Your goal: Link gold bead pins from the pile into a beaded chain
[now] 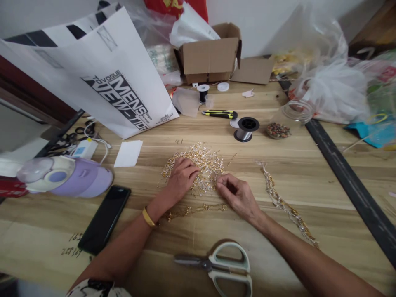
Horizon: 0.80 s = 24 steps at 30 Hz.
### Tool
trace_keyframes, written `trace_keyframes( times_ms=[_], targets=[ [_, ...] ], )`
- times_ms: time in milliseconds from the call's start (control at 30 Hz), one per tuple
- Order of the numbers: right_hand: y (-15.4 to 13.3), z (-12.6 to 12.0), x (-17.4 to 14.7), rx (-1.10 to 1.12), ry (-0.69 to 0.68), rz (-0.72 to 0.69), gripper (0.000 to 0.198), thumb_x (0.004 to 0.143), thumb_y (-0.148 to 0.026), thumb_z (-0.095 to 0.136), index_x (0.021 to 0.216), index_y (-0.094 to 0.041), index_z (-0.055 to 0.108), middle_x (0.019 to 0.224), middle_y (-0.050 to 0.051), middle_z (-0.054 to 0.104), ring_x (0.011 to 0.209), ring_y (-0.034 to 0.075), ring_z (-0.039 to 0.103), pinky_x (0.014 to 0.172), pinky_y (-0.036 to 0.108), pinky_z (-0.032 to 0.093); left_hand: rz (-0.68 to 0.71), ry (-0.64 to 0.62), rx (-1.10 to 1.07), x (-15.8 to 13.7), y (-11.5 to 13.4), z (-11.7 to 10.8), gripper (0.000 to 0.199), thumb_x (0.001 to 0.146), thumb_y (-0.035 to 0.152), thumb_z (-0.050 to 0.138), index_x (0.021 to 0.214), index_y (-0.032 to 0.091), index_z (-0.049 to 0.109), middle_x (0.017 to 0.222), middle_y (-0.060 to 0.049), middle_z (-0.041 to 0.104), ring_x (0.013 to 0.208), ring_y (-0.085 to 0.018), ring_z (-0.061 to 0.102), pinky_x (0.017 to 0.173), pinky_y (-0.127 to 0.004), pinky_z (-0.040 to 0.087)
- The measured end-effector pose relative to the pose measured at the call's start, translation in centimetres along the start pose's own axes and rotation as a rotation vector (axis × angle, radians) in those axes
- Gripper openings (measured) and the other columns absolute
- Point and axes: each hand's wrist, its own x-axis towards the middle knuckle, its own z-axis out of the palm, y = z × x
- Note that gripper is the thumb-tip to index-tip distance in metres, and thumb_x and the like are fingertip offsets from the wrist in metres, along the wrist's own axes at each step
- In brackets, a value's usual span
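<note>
A loose pile of small gold and silver-coloured jewellery pieces (206, 159) lies on the wooden table. My left hand (181, 177), with a gold bracelet (149, 217) at its wrist, rests on the pile's near left side, fingers curled together. At the pile's right edge, thumb and fingers of my right hand (235, 192) are pinched together; whatever lies between them is too small to make out. Just in front of both hands stretches a thin gold chain (198, 209). Further right lies a bundle of gold and silver chains (284, 206).
White-handled scissors (229, 264) lie near the front. A phone (105, 218) and purple bottle (83, 177) are at left. Behind the pile are a yellow-black cutter (219, 114), a wire spool (246, 130), a tipped jar of beads (278, 130), a paper bag (123, 74) and a cardboard box (210, 57).
</note>
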Motion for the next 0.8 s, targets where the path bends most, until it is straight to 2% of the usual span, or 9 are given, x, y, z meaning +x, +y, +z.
trace_keyframes(
  times_ms=[567, 700, 800],
  targets=[
    [0.0, 0.2, 0.0, 0.002, 0.011, -0.011, 0.023, 0.087, -0.037, 0.052, 0.077, -0.016, 0.056, 0.060, -0.003, 0.046, 0.055, 0.009, 0.040, 0.051, 0.022, 0.031, -0.027, -0.024, 0.033, 0.2, 0.6, 0.5, 0.017, 0.090, 0.021, 0.053, 0.080, 0.017, 0.066, 0.081, -0.006, 0.064, 0.086, -0.021, 0.049, 0.084, -0.037, 0.041],
    [0.1, 0.2, -0.1, 0.016, 0.012, -0.003, 0.023, 0.087, -0.037, 0.052, 0.080, -0.016, 0.057, 0.060, -0.003, 0.045, 0.055, 0.009, 0.039, 0.051, 0.022, 0.031, -0.083, 0.086, -0.135, 0.5, 1.3, -0.1, 0.014, 0.086, 0.020, 0.057, 0.075, 0.017, 0.064, 0.077, -0.004, 0.064, 0.083, -0.020, 0.052, 0.084, -0.037, 0.041],
    [0.0, 0.1, -0.1, 0.043, 0.019, -0.018, 0.022, 0.087, -0.035, 0.052, 0.079, -0.016, 0.056, 0.060, -0.003, 0.046, 0.055, 0.009, 0.039, 0.051, 0.022, 0.031, -0.250, 0.125, -0.430, 0.6, 2.3, -1.1, 0.010, 0.082, 0.021, 0.062, 0.073, 0.016, 0.064, 0.076, -0.004, 0.065, 0.079, -0.018, 0.056, 0.081, -0.034, 0.043]
  ],
)
